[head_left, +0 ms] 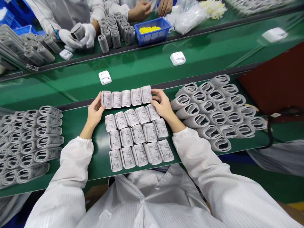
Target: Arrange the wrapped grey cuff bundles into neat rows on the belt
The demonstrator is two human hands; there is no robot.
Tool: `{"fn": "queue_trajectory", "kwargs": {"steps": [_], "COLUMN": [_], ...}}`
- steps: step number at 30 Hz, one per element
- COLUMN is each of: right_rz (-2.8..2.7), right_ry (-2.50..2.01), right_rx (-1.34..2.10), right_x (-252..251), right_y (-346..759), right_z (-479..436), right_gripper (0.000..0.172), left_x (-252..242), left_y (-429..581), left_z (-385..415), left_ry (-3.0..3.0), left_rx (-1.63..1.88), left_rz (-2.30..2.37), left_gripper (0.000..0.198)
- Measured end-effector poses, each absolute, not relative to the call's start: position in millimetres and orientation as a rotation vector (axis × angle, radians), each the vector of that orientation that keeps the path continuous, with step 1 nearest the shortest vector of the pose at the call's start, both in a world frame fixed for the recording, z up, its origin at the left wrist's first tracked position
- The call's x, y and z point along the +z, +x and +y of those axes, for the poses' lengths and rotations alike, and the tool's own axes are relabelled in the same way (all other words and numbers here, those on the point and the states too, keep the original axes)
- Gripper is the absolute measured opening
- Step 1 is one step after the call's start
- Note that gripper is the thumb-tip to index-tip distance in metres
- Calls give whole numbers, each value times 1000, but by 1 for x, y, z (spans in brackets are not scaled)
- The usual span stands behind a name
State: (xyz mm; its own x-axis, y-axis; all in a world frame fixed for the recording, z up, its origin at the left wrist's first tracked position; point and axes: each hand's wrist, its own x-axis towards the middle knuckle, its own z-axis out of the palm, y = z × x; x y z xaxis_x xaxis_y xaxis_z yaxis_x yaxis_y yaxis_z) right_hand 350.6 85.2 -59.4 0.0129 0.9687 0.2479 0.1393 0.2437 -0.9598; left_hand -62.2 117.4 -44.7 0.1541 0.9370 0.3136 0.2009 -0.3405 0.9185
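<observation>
Several grey rolled cuffs with printed white labels lie in rows on the green bench in front of me. The far row of cuffs [126, 98] sits between my hands. My left hand [95, 111] presses its left end with curled fingers and thumb. My right hand [162, 104] holds the right end, fingers bent over the last cuff. Three more rows of labelled cuffs [139, 139] lie closer to me, untouched.
Stacks of rolled grey cuffs lie at the right [213, 110] and left [28, 142]. White square devices [104, 77] [177, 58] ride the green conveyor [142, 68]. Across it, other people's hands handle cuffs beside a blue bin [152, 30] of yellow parts. A dark red mat [277, 79] lies far right.
</observation>
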Motion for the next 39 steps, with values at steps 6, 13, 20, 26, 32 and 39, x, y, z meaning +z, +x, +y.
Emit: {"fn": "queue_trajectory", "kwargs": {"steps": [6,13,20,26,32,39], "right_rz": [-1439,-1453,-1433,-1415,-1440,-1450], "right_ry": [-1112,-1112,-1128,-1128,-1125,-1127], "right_rx": [904,900,919,943,954,940], "right_x": [-57,-57,-53,-54,-56,-55], "right_y": [352,352,351,351,352,352], "right_z": [84,84,83,84,85,84], "right_gripper": [53,55,55,57,57,56], "left_x": [-45,-43,-43,-42,-41,-38], "left_y": [-61,-59,-61,-62,-60,-59], "left_z": [117,116,117,118,117,116], "left_ry": [1680,1678,1688,1687,1683,1694], "left_rx": [1256,1255,1225,1228,1219,1226], "left_rz": [1098,1101,1113,1118,1120,1122], "left_gripper": [92,95,97,95,97,95]}}
